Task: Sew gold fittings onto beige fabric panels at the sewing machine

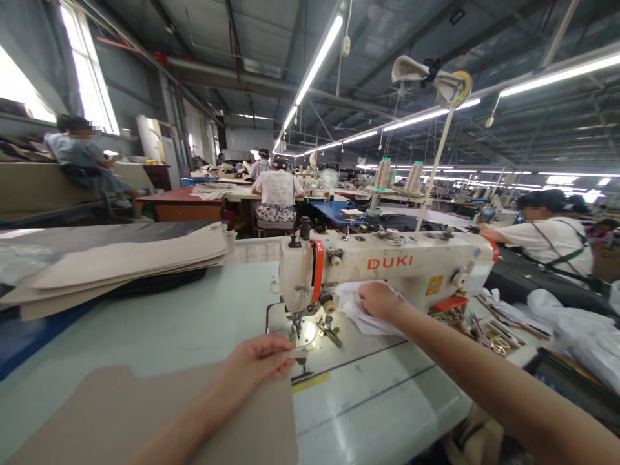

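Observation:
A white sewing machine (358, 258) with orange trim stands on the pale green table. My left hand (261, 361) pinches a thin light strip just left of the lit needle plate (306, 332). Beneath that hand and forearm lies a beige panel (121, 413), flat on the table. My right hand (380, 300) is closed on a white cloth (353, 310) under the machine's arm, right of the needle. The far end of the strip is too small to make out.
Stacked beige panels (135, 258) lie at the left. Scissors and small tools (496, 339) sit in a tray at the right, beside white plastic (576, 329). Thread cones (414, 177) stand behind the machine. Several people sit at other tables.

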The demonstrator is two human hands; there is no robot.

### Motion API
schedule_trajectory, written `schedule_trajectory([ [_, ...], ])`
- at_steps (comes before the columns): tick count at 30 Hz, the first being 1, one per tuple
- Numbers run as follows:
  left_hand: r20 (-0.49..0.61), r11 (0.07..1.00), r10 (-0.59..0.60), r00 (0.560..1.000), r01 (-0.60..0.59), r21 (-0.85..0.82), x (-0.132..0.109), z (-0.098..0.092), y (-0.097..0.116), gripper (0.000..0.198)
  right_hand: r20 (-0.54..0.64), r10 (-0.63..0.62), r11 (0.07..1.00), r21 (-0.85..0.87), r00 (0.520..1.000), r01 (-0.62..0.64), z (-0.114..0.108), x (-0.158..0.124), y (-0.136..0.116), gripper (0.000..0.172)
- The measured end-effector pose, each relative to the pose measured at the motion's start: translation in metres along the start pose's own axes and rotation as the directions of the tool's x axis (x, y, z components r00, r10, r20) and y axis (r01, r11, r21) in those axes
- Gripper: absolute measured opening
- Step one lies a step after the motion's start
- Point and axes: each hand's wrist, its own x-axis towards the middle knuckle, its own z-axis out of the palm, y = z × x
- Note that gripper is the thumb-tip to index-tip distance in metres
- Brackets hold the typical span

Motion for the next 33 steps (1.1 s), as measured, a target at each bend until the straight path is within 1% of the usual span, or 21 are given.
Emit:
schedule_trajectory([
  [2, -0.010, 1.000, -0.002, 1.000, 0.002, 0.002, -0.001, 0.001, 0.000, 0.035, -0.069, 0.021, 0.998, 0.063, 0.997, -0.016, 0.001, -0.007, 0.005, 0.020],
  [4, -0.013, 1.000, -0.005, 1.000, 0.005, 0.012, -0.001, 0.001, 0.000, 0.036, -0.152, 0.026, 0.990, 0.144, 0.988, -0.004, 0.002, -0.018, 0.007, 0.022],
  [6, -0.009, 1.000, -0.002, 1.000, 0.003, 0.021, -0.001, 0.002, -0.001, 0.039, -0.223, 0.018, 0.976, 0.214, 0.975, 0.031, 0.003, -0.033, 0.005, 0.024],
  [8, 0.003, 1.000, 0.010, 1.000, -0.010, 0.014, -0.001, 0.002, -0.002, 0.041, -0.300, -0.004, 0.949, 0.299, 0.954, 0.098, 0.004, -0.049, 0.000, 0.022],
  [9, 0.009, 1.000, 0.015, 1.000, -0.015, 0.009, -0.002, 0.002, -0.002, 0.041, -0.353, -0.014, 0.917, 0.369, 0.935, 0.153, 0.005, -0.057, -0.004, 0.020],
  [10, 0.013, 1.000, 0.019, 1.000, -0.019, 0.005, -0.002, 0.003, -0.002, 0.040, -0.416, -0.013, 0.858, 0.462, 0.909, 0.224, 0.006, -0.064, -0.009, 0.018],
  [12, 0.011, 1.000, 0.025, 1.000, -0.025, 0.002, -0.004, 0.003, -0.003, 0.037, -0.498, 0.025, 0.710, 0.619, 0.867, 0.335, 0.007, -0.075, -0.020, 0.013],
  [13, 0.006, 0.999, 0.032, 0.999, -0.032, 0.005, -0.004, 0.004, -0.004, 0.035, -0.510, 0.051, 0.640, 0.677, 0.859, 0.364, 0.007, -0.078, -0.025, 0.012],
  [15, -0.001, 0.998, 0.064, 0.998, -0.064, 0.013, -0.005, 0.004, -0.005, 0.030, -0.488, 0.091, 0.543, 0.755, 0.868, 0.367, 0.009, -0.082, -0.037, 0.010],
  [17, -0.003, 0.995, 0.101, 0.995, -0.101, 0.024, -0.006, 0.004, -0.007, 0.028, -0.439, 0.111, 0.450, 0.822, 0.891, 0.349, 0.011, -0.082, -0.049, 0.010],
  [19, -0.009, 0.992, 0.121, 0.993, -0.121, 0.033, -0.008, 0.005, -0.007, 0.026, -0.365, 0.106, 0.352, 0.884, 0.925, 0.309, 0.016, -0.080, -0.061, 0.011],
  [21, -0.022, 0.991, 0.131, 0.991, -0.130, 0.030, -0.009, 0.006, -0.005, 0.023, -0.278, 0.072, 0.274, 0.929, 0.958, 0.249, 0.021, -0.077, -0.073, 0.014],
  [24, -0.031, 0.988, 0.157, 0.987, -0.157, -0.012, -0.010, 0.008, -0.004, 0.020, -0.191, 0.006, 0.222, 0.957, 0.982, 0.185, 0.027, -0.072, -0.090, 0.019],
  [27, -0.044, 0.984, 0.169, 0.985, -0.172, -0.056, -0.008, 0.007, -0.006, 0.019, -0.158, -0.028, 0.174, 0.972, 0.987, 0.161, 0.029, -0.066, -0.102, 0.021],
  [30, -0.041, 0.985, 0.158, 0.987, -0.160, -0.066, -0.009, 0.007, -0.005, 0.019, -0.126, -0.038, 0.117, 0.985, 0.991, 0.129, 0.028, -0.062, -0.107, 0.024],
  [33, -0.044, 0.989, 0.138, 0.989, -0.140, -0.050, -0.011, 0.007, 0.001, 0.018, -0.085, -0.032, 0.068, 0.994, 0.996, 0.087, 0.025, -0.061, -0.105, 0.027],
])
